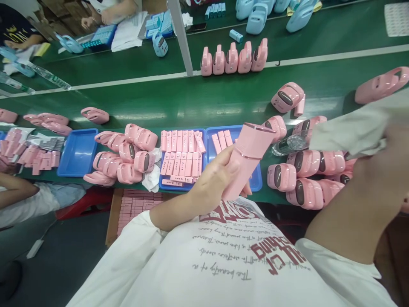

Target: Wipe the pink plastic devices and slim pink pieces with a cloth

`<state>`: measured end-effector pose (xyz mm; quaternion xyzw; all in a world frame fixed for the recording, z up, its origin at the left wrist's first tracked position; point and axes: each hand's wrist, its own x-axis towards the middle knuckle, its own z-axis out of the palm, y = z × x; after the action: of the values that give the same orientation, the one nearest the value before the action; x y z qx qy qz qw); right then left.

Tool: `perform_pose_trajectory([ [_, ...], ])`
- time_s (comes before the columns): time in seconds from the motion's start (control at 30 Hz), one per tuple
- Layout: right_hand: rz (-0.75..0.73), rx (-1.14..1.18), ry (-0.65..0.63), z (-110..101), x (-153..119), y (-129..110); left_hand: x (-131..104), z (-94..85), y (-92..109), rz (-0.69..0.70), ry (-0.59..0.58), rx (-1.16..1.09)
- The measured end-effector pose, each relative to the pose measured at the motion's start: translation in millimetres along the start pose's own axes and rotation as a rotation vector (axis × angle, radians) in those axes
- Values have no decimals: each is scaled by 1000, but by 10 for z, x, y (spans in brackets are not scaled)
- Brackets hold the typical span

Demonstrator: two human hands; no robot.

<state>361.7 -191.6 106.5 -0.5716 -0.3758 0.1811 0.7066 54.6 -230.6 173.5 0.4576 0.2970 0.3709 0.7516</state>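
Observation:
My left hand (214,179) is closed around a pink rectangular casing (251,149), held tilted above the front edge of the table. The casing has a seam near its upper end and a flat, darker-rimmed top. Close to the camera on the right, my right hand (388,155) is blurred; a pale grey-white cloth (348,125) is bunched in it. Behind the casing stands a blue tray (257,181), partly hidden, with a few pink sticks in it. Another blue tray (162,187) beside it holds rows of pink sticks (182,164).
Pink handled devices (305,192) crowd the right, with a clear plastic bottle (289,145) among them. More pink devices (123,153) are piled left, beside a blue tray (76,151). A metal post (180,38) rises from the divider. Co-workers' arms (111,13) show across the table.

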Motion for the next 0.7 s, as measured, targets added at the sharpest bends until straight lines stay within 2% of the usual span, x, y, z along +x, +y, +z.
perform_pose_trajectory([
  [0.07,-223,-166,33,108,-222,-146,2,6,15,7,6,57],
  [0.13,-403,-224,-84,238,-450,-335,1,16,33,17,21,129],
  [0.17,-428,-203,-180,303,-553,-443,1,20,37,28,27,160],
  [0.27,-334,-123,-450,475,-769,-758,4,13,12,77,57,248],
  [0.37,-292,-109,-607,624,-855,-953,16,-9,-50,142,96,383],
  [0.53,-340,-256,-623,849,-892,-983,43,-41,-113,274,132,605],
  [0.7,-292,-153,-693,866,-907,-905,39,-63,-100,311,110,667],
])
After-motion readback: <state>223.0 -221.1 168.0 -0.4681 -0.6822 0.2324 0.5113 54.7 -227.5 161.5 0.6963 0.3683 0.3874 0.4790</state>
